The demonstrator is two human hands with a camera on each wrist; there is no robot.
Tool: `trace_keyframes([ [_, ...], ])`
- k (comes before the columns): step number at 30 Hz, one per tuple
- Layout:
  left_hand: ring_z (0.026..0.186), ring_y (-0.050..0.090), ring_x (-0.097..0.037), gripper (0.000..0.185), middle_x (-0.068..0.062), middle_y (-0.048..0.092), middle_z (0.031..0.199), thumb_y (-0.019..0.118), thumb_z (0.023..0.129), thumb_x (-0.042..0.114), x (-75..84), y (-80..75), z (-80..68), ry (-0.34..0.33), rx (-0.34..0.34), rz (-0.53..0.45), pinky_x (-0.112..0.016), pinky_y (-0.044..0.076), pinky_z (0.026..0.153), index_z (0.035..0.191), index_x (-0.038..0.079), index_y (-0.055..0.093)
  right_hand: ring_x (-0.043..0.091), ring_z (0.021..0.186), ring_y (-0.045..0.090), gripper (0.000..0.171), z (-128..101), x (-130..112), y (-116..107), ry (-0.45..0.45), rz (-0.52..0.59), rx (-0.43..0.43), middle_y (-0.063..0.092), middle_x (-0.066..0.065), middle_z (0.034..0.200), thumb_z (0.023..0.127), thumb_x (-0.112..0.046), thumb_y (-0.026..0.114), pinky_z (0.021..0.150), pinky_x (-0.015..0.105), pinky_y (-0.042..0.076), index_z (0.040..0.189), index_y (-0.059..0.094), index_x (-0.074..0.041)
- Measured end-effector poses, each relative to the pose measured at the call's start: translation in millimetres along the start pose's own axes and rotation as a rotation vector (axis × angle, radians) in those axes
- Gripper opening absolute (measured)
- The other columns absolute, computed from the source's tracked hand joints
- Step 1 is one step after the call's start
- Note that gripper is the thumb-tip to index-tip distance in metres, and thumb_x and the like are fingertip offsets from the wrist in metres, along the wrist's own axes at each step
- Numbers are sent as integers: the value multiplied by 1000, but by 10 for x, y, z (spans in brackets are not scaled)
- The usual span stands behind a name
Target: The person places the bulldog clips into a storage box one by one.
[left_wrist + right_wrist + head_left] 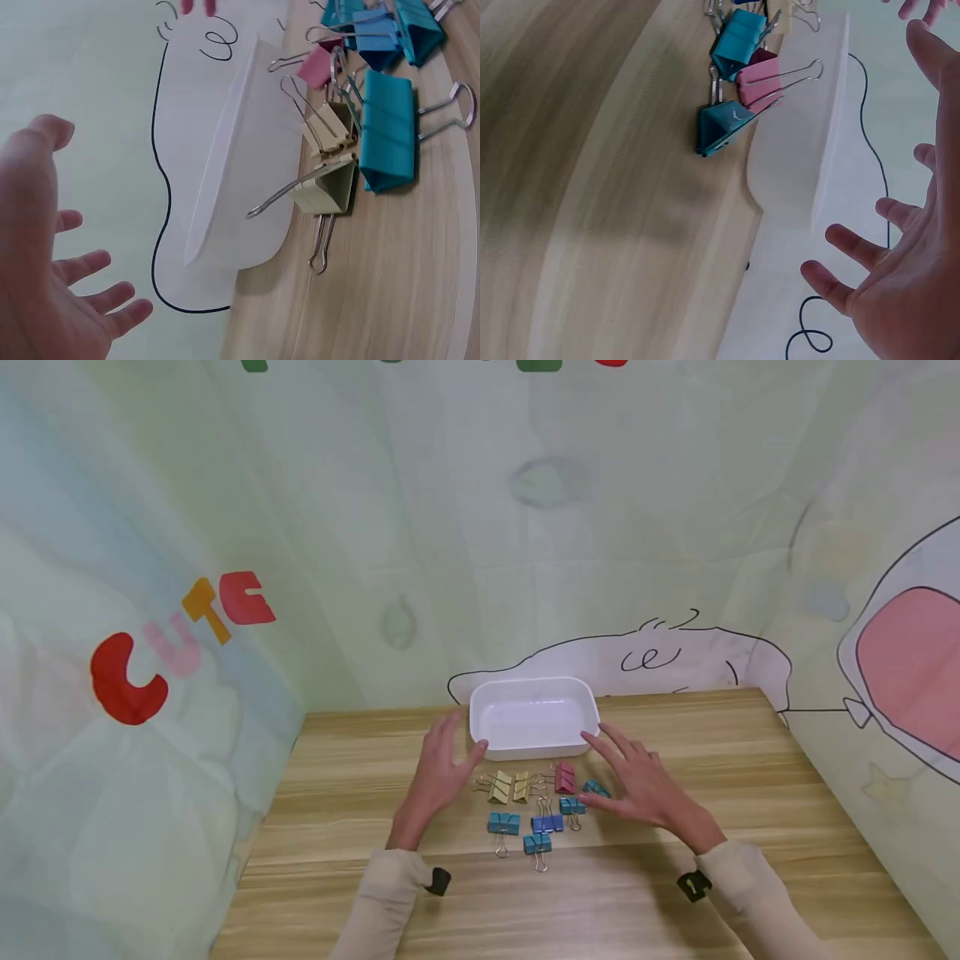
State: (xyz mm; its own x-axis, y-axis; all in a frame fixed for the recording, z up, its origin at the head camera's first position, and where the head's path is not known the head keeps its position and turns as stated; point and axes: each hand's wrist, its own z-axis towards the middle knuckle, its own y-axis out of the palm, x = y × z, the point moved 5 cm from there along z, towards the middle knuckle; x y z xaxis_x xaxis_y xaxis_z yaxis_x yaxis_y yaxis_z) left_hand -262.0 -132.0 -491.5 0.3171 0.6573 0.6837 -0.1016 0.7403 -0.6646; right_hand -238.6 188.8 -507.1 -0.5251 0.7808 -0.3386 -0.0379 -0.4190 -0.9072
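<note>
Both hands hover over the table with fingers spread and nothing in them. In the head view my left hand is left of a white plastic tub, its thumb tip near the tub's front left corner. My right hand mirrors it at the right, beside a teal binder clip. Between the hands lie several binder clips: two yellow ones, a yellow binder clip among them, a pink binder clip, a blue binder clip and more teal ones, such as the large teal binder clip in the left wrist view.
The tub stands at the back edge of the wooden table. Behind it hangs a printed cloth with letters and cartoon drawings, which also closes off both sides. A black wrist strap is on the right sleeve.
</note>
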Motion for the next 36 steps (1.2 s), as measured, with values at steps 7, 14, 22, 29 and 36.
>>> trace_keyframes([
  [7,122,57,-41,46,-26,59,132,65,103,14,-196,55,45,-130,119,-382,-56,54,102,143,-3,53,46,133,47,91,-87,94,79,24,44,-22,36,17,162,88,-64,72,101,76,45,161,37,-21],
  [14,115,61,-37,37,-20,61,124,60,105,14,-366,172,49,-352,171,-612,-41,60,97,136,-6,57,46,130,50,84,-200,148,191,39,79,-20,46,22,152,91,-51,76,102,71,49,158,43,-14],
  [22,101,64,-33,31,-24,61,114,60,106,13,-574,351,80,-461,193,-781,-43,63,93,127,-9,59,44,123,54,72,-283,218,328,38,106,-4,53,22,139,89,-28,82,99,67,53,151,51,-9],
  [29,98,65,-32,31,-16,63,105,65,103,15,-631,471,93,-506,190,-835,-38,65,87,123,-9,61,36,109,61,65,-304,266,424,39,93,13,58,19,126,86,-21,85,89,58,60,143,57,-5],
  [36,88,66,-21,30,-15,64,103,68,101,10,-639,518,141,-510,197,-852,-39,65,87,122,-11,61,24,93,60,54,-288,301,503,73,81,25,61,13,115,88,-21,83,71,40,61,134,61,-3],
])
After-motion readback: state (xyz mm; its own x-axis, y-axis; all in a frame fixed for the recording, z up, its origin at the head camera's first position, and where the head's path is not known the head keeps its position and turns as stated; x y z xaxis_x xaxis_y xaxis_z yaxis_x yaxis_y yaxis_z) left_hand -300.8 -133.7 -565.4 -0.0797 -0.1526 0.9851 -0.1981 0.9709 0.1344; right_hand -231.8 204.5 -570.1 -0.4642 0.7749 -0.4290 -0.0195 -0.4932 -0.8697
